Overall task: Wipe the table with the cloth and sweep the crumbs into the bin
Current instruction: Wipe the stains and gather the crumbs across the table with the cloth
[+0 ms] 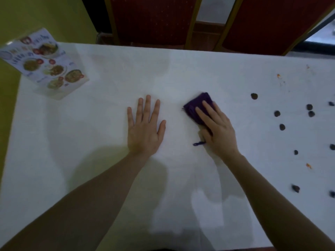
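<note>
A folded dark purple cloth [195, 104] lies on the white table [90, 133] just right of the middle. My right hand [215, 129] presses flat on top of it, fingers over its near half, and a purple loop sticks out below my thumb. My left hand [145, 125] rests flat on the bare table to the left of the cloth, fingers spread, holding nothing. Several dark round crumbs [277, 113] are scattered on the right part of the table, with small orange bits [308, 165] among them. No bin is in view.
A printed menu card [52, 67] with food pictures lies at the table's far left corner. Two red chairs [154, 20] stand behind the far edge. A yellow-green wall runs along the left side.
</note>
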A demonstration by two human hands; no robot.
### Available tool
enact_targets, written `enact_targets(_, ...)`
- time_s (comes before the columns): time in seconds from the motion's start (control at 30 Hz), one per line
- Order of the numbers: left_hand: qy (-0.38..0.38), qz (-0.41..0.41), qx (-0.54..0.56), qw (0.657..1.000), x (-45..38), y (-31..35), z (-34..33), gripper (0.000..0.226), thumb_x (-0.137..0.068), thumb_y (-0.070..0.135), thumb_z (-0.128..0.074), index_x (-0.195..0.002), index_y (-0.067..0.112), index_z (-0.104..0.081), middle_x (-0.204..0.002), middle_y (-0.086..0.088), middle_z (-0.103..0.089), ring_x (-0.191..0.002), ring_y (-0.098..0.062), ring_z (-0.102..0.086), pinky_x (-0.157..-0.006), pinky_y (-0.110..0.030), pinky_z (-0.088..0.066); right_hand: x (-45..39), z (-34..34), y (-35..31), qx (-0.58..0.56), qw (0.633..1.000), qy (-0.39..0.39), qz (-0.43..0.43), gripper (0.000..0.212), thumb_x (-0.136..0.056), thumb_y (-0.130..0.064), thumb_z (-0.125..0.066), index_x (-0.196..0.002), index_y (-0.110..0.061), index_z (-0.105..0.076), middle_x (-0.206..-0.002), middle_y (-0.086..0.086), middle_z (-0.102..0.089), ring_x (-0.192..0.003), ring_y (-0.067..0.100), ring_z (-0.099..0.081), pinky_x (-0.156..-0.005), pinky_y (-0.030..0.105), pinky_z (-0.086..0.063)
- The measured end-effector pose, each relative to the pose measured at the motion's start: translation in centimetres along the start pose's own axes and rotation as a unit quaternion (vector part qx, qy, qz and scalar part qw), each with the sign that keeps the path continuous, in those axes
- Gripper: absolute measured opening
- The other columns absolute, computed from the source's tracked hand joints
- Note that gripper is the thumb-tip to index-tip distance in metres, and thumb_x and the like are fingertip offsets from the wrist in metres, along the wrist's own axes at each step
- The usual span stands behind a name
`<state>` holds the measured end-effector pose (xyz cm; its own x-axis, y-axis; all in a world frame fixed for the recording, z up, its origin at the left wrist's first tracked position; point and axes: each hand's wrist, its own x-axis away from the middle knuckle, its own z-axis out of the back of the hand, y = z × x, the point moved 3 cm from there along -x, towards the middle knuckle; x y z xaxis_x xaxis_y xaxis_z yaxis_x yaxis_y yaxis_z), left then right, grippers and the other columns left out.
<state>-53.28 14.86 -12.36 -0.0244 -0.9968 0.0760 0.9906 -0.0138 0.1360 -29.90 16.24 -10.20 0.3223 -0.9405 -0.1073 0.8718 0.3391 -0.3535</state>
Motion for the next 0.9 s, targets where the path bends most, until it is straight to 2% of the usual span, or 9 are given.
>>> enact_targets(0.13, -0.004, 0.003, 0.002, 1.000, -0.2, -0.2, -0.1, 0.064, -0.101, 0.048, -0.016, -0.159, 0.021, -0.013, -0.167, -0.008, -0.006, -0.154, -0.028, -0.006, -0.122, -0.057, -0.009, -1.1, 1.7, 3.4, -0.001, 0.989, 0.046, -0.141, 0.056, -0.091, -0.019, -0.046, -0.147, -0.024, -0.044, -0.158, 0.002, -0.034, -0.148, 0.025, -0.024, -0.114, 0.043, -0.032)
enact_targets(0.2, -0.005, 0.001, -0.001, 1.000, -0.1, -0.2, -0.1, 0.064, -0.101, 0.048, -0.017, -0.159, 0.020, -0.012, -0.167, -0.009, -0.006, -0.154, -0.029, -0.006, -0.121, -0.057, -0.009, -3.6, 1.7, 3.2, -0.012, 0.971, 0.081, -0.225, 0.057, -0.091, -0.019, -0.047, -0.148, -0.025, -0.043, -0.159, 0.000, -0.032, -0.149, 0.025, -0.021, -0.117, 0.043, -0.029)
enact_targets(0.27, -0.004, 0.000, -0.003, 1.000, 0.0, -0.4, -0.1, 0.064, -0.101, 0.048, -0.016, -0.159, 0.021, -0.011, -0.167, -0.008, -0.004, -0.154, -0.029, -0.005, -0.121, -0.058, -0.007, -5.4, 1.1, 1.7, -0.020, 0.958, 0.102, -0.268, 0.056, -0.091, -0.019, -0.047, -0.147, -0.024, -0.043, -0.159, 0.002, -0.032, -0.149, 0.027, -0.019, -0.118, 0.043, -0.026)
enact_targets(0.4, -0.011, -0.005, -0.007, 1.000, 0.1, -0.6, -0.2, 0.064, -0.102, 0.047, -0.016, -0.159, 0.021, -0.006, -0.167, -0.008, -0.001, -0.154, -0.029, -0.001, -0.122, -0.057, -0.004, -3.7, -0.8, -2.4, -0.023, 0.977, 0.076, -0.198, 0.055, -0.093, -0.019, -0.049, -0.147, -0.023, -0.044, -0.158, 0.003, -0.033, -0.149, 0.027, -0.021, -0.118, 0.041, -0.023)
enact_targets(0.5, -0.032, -0.005, 0.002, 0.999, 0.1, -0.7, -0.2, 0.065, -0.101, 0.046, -0.021, -0.159, 0.021, -0.002, -0.167, -0.008, 0.003, -0.154, -0.029, 0.003, -0.122, -0.057, 0.000, 1.8, -1.5, -5.3, -0.025, 0.988, 0.054, -0.143, 0.056, -0.090, -0.015, -0.053, -0.145, -0.020, -0.047, -0.156, 0.006, -0.036, -0.147, 0.030, -0.025, -0.116, 0.040, -0.022)
enact_targets(0.7, -0.046, -0.019, 0.035, 0.998, 0.4, 0.6, 0.6, 0.066, -0.102, 0.040, -0.028, -0.159, 0.023, 0.001, -0.167, -0.007, 0.008, -0.154, -0.026, 0.008, -0.122, -0.053, 0.008, 13.8, -0.6, -6.9, -0.022, 0.993, 0.044, -0.105, 0.058, -0.086, -0.010, -0.062, -0.143, -0.017, -0.050, -0.155, 0.005, -0.039, -0.148, 0.029, -0.025, -0.117, 0.045, -0.029)
enact_targets(0.9, -0.041, -0.100, 0.068, 0.992, 4.2, 11.0, -0.3, 0.065, -0.103, 0.044, -0.026, -0.159, 0.020, -0.004, -0.167, -0.004, 0.003, -0.154, -0.021, 0.007, -0.124, -0.049, 0.005, 23.7, 2.4, -1.6, 0.010, 0.990, 0.058, -0.131, 0.065, -0.081, -0.006, -0.068, -0.142, -0.017, -0.051, -0.155, 0.004, -0.037, -0.148, 0.028, -0.025, -0.117, 0.045, -0.030)
